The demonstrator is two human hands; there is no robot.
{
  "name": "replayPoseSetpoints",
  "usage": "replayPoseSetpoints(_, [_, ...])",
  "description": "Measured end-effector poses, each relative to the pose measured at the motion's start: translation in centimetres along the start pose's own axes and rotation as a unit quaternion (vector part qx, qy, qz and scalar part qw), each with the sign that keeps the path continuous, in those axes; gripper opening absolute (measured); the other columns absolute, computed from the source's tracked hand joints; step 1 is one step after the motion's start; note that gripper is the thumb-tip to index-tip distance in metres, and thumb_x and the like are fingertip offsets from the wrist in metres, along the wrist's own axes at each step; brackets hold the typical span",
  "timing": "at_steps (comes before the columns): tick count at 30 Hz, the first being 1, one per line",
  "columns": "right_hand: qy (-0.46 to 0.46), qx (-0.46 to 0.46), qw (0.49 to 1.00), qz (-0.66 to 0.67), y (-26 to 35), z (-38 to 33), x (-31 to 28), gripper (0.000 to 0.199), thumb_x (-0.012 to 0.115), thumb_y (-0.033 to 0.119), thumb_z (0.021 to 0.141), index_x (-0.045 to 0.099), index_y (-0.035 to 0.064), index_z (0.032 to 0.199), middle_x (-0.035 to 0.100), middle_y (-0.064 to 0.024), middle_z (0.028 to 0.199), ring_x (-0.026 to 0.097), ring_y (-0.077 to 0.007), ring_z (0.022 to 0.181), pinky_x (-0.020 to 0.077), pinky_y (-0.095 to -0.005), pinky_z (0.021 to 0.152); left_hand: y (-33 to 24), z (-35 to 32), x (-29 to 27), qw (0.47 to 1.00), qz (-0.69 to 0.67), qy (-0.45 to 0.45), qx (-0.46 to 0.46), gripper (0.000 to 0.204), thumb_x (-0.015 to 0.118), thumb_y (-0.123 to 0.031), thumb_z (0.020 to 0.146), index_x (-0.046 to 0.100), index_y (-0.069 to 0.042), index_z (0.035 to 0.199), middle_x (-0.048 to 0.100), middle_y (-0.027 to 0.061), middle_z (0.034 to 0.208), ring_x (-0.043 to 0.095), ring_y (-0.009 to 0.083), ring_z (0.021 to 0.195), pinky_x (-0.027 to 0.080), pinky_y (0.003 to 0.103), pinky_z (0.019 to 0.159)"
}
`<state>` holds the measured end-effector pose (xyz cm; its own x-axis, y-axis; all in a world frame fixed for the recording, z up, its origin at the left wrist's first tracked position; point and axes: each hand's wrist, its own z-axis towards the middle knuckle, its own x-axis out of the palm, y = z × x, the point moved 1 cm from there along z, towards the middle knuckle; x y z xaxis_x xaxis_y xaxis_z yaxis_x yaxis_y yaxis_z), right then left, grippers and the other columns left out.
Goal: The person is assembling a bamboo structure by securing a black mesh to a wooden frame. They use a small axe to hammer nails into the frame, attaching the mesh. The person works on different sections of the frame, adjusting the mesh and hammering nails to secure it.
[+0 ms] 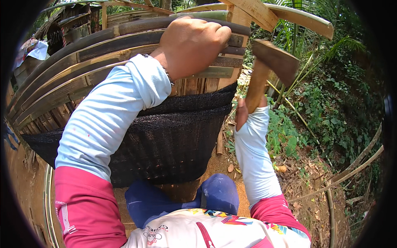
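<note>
I see my left hand (192, 45), top centre of the frame, clenched over the slats (103, 62) of a bamboo fence above black netting (173, 136), while my right hand (248, 109), right of centre, has its grip closed round a hatchet (269, 66) handle, blade up.

Bright outdoor daylight from overhead; strong sun on the pale sleeve (111, 111) and left hand (192, 45), which cast hard shadows over the bamboo slats (62, 78). Black mesh (173, 136) reads dark. Fisheye curvature bends straight edges; corners vignette to black. Hammer head (275, 60) slightly soft; foliage partly overexposed.
</note>
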<state>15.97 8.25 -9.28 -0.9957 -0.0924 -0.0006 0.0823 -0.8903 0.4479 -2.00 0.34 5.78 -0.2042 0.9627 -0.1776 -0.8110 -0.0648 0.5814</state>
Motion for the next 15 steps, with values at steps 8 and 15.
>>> replayPoseSetpoints(8, [-0.019, -0.042, 0.998, -0.042, 1.0, 1.0, 0.0, 0.031, 0.064, 0.006, 0.087, 0.050, 0.0047, 0.114, 0.057, -0.0095, 0.077, 0.057, -0.0169, 0.067, 0.0515, -0.0311, 0.062, -0.5, 0.3, 0.2, 1.000, -0.011, -0.004, 0.000, 0.018, 0.072, -0.024, 0.079, 0.062, -0.012, 0.088, 0.067, 0.0029, 0.076, 0.067, 0.0209, 0.072, 0.051, 0.034, 0.063])
replayPoseSetpoints(15, [-0.100, 0.048, 0.981, 0.161, 2.8, 0.2, -0.4, 0.045, 0.065, 0.018, 0.089, 0.047, 0.0014, 0.128, 0.057, -0.0104, 0.100, 0.058, -0.0203, 0.093, 0.0483, -0.0316, 0.085, 0.1, -0.7, 0.0, 1.000, 0.008, 0.010, -0.005, 0.019, 0.072, -0.025, 0.079, 0.063, -0.011, 0.089, 0.067, 0.0032, 0.076, 0.067, 0.0214, 0.072, 0.051, 0.034, 0.063])
